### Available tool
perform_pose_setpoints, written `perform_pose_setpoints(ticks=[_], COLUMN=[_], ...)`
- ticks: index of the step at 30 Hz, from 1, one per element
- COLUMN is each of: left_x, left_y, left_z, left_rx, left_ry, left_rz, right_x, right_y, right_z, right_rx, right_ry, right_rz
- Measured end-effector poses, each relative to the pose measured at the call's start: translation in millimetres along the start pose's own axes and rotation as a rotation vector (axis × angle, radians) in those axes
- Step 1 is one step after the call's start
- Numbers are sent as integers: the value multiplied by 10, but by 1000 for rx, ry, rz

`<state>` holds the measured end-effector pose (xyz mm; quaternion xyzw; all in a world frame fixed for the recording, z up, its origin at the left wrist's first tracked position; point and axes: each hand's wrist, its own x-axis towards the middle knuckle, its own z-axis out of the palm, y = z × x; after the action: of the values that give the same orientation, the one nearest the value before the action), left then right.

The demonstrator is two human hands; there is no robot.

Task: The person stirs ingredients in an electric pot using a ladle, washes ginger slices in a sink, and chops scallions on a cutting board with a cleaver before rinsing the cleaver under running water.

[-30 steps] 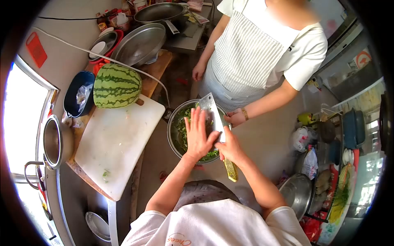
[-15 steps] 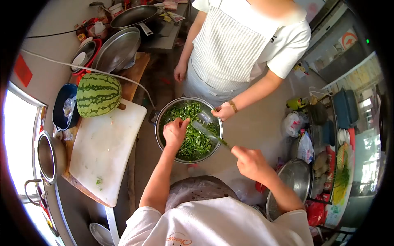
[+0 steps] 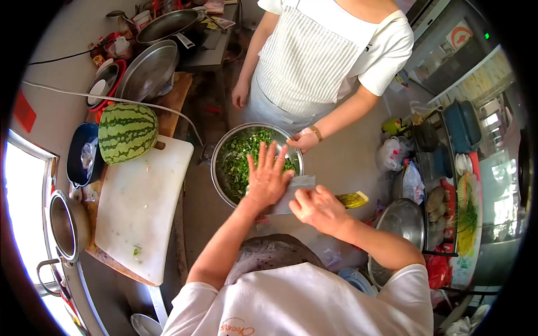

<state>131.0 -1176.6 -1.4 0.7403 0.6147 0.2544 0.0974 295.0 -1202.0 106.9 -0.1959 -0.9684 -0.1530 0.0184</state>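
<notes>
My left hand (image 3: pixel 269 178) is spread open, palm down, over the near part of a steel bowl (image 3: pixel 213 171) of chopped greens (image 3: pixel 234 159). In my right hand (image 3: pixel 318 210) is a cleaver (image 3: pixel 283 201) with a wide grey blade and a yellow handle end sticking out to the right. The blade lies flat-looking at the bowl's near-right rim, partly behind my left hand; I cannot tell whether the palm touches it. Across from me, another person's hand (image 3: pixel 304 140) grips the bowl's right rim.
A white cutting board (image 3: pixel 140 207) with green scraps lies on the left counter, a cut watermelon (image 3: pixel 128 134) at its far end. Pots and pans stand behind it. The other person (image 3: pixel 308 61) stands opposite. At right are a rack (image 3: pixel 431 207) and a large metal basin (image 3: pixel 400 224).
The cleaver has come out from among the greens to the near rim, its blade now turned broadside. My left hand has gone from closed fingers to spread ones and shifted right.
</notes>
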Motion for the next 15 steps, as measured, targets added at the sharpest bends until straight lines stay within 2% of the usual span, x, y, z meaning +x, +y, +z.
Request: perform_pose_setpoints(ticks=[3,5,8,9,11,12,13,15], left_x=[-61,-21,102,161,240,114,59,48], left_y=[-411,-601,-609,-514,-492,-533,-532,-645], left_z=[84,113,-101,-219,-310,-155,-223,-167], left_rx=[45,48,-423,-308,28,285,280,159], left_ry=[-100,178,228,389,20,127,-13,288], left_rz=[-114,-16,-355,-360,-180,62,129,189], right_x=[-160,-258,-345,-383,-400,-366,-287,-303], right_y=[106,157,193,191,170,149,152,132], right_z=[-253,-470,-621,-648,-669,-655,-614,-461], right_rx=[-70,20,176,235,479,614,754,866], right_ry=[-75,-37,63,101,125,161,202,228], right_rz=[94,232,463,542,694,742,765,761])
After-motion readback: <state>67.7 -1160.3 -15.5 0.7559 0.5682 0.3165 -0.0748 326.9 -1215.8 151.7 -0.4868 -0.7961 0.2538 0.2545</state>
